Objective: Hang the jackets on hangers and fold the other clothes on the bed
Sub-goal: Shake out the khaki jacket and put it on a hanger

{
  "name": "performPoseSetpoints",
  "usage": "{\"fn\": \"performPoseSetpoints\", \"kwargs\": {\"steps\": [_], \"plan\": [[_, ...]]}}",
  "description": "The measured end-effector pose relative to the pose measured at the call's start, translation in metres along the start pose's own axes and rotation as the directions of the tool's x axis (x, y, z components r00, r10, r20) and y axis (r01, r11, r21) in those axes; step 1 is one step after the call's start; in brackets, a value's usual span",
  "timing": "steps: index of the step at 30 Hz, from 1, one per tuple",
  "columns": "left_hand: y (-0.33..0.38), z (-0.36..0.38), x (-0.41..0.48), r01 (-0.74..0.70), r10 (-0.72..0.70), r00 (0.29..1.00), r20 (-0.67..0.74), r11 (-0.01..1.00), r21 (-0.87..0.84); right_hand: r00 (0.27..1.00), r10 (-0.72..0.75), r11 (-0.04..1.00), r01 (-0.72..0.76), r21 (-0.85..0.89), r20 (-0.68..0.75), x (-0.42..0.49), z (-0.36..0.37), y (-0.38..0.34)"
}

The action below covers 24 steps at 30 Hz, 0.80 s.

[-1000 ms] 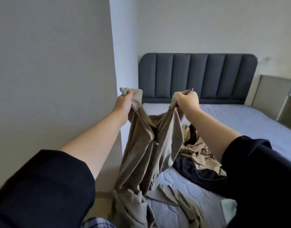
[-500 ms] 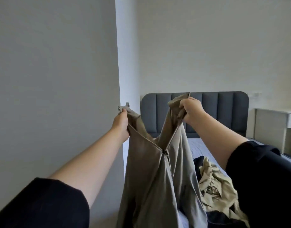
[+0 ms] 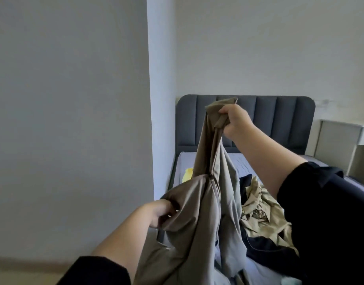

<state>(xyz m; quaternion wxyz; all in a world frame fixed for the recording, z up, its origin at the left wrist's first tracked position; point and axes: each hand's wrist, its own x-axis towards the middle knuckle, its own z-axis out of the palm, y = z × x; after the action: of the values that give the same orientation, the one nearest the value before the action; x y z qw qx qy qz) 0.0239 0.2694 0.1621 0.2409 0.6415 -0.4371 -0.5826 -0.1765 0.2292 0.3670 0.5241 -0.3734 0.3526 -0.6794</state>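
A taupe zip-front jacket [image 3: 199, 219] hangs in the air in front of me, over the near left corner of the bed [image 3: 244, 161]. My right hand [image 3: 236, 120] grips its top edge, bunched, raised in front of the headboard. My left hand [image 3: 158, 212] is lower and holds a fold of the jacket's left side; its fingertips are hidden in the cloth. The zip pull shows mid-front. On the mattress behind lies a crumpled khaki garment [image 3: 261, 210] on top of a dark navy garment [image 3: 265, 247].
A dark grey padded headboard [image 3: 279, 118] stands at the back. A white wall corner [image 3: 160, 99] juts out just left of the bed. A pale bedside desk [image 3: 341, 140] is at the right. Something yellow [image 3: 187, 174] lies near the bed's left edge.
My left hand has dropped from the jacket's top edge to a lower fold on its left side. My right hand has stayed high, holding the top bunched. The view has tilted upward.
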Motion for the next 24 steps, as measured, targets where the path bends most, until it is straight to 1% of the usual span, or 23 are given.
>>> {"fn": "performPoseSetpoints", "kwargs": {"steps": [2,4,6,8,10,12,13,14,15,16,17,18,19,20,21,22,23,24], "plan": [[-0.003,0.015,0.002,-0.007,0.004,0.999,0.043,0.998,0.059,1.000,0.014,1.000,-0.014,0.013,0.007,-0.001,0.001,0.007],[-0.009,0.022,0.006,0.005,-0.009,0.998,0.055,0.998,0.070,1.000,0.020,1.000,-0.020,0.021,0.010,0.000,0.002,0.011],[-0.015,0.023,0.006,0.068,-0.064,0.996,0.061,0.996,-0.061,0.999,0.029,0.999,-0.029,0.024,0.017,0.001,0.003,0.012],[-0.015,0.027,0.004,0.032,-0.019,0.998,0.060,0.976,-0.214,0.999,0.034,0.999,-0.034,0.017,0.022,0.000,0.005,0.014],[0.000,0.033,0.005,-0.013,0.028,0.997,0.066,0.978,-0.207,0.998,0.043,0.999,-0.044,0.016,0.036,-0.003,0.006,0.017],[0.016,0.037,0.003,-0.066,0.078,0.996,0.038,0.966,-0.251,0.998,0.032,0.999,-0.032,0.006,0.049,-0.005,0.006,0.020],[0.024,0.037,0.003,-0.094,0.104,0.994,0.018,0.952,-0.292,0.998,0.011,0.999,-0.009,-0.037,0.056,-0.005,0.006,0.022],[0.031,0.034,0.003,-0.125,0.132,0.991,0.001,0.938,-0.324,0.998,-0.032,0.989,0.040,-0.139,0.060,-0.006,0.006,0.023],[0.036,0.029,0.001,-0.144,0.152,0.988,-0.007,0.918,-0.369,0.991,-0.108,0.943,0.127,-0.309,0.078,-0.008,0.004,0.024],[0.042,0.023,0.000,-0.170,0.179,0.984,-0.020,0.888,-0.427,0.975,-0.174,0.833,0.221,-0.508,0.139,-0.009,0.003,0.026],[0.048,0.017,-0.003,-0.218,0.237,0.971,-0.024,0.841,-0.495,0.958,-0.164,0.694,0.282,-0.663,0.235,-0.011,0.000,0.028],[0.056,0.010,-0.009,-0.279,0.298,0.953,-0.052,0.800,-0.531,0.937,-0.059,0.568,0.316,-0.760,0.345,-0.014,-0.004,0.031],[0.064,0.004,-0.014,-0.346,0.362,0.928,-0.082,0.761,-0.549,0.895,0.130,0.506,0.310,-0.805,0.427,-0.015,-0.009,0.037],[0.071,-0.001,-0.019,-0.415,0.423,0.898,-0.119,0.729,-0.543,0.825,0.336,0.523,0.238,-0.818,0.454,-0.016,-0.016,0.043],[0.076,-0.006,-0.023,-0.468,0.474,0.869,-0.142,0.695,-0.546,0.771,0.443,0.575,0.147,-0.805,0.457,-0.016,-0.024,0.051],[0.079,-0.010,-0.025,-0.498,0.497,0.852,-0.164,0.675,-0.545,0.775,0.450,0.635,0.072,-0.769,0.443,-0.016,-0.032,0.060],[0.079,-0.014,-0.025,-0.518,0.511,0.840,-0.180,0.658,-0.546,0.834,0.391,0.675,0.028,-0.738,0.389,-0.013,-0.041,0.072],[0.079,-0.017,-0.025,-0.533,0.519,0.832,-0.195,0.655,-0.536,0.903,0.318,0.662,0.007,-0.750,0.289,-0.008,-0.051,0.085]]}}
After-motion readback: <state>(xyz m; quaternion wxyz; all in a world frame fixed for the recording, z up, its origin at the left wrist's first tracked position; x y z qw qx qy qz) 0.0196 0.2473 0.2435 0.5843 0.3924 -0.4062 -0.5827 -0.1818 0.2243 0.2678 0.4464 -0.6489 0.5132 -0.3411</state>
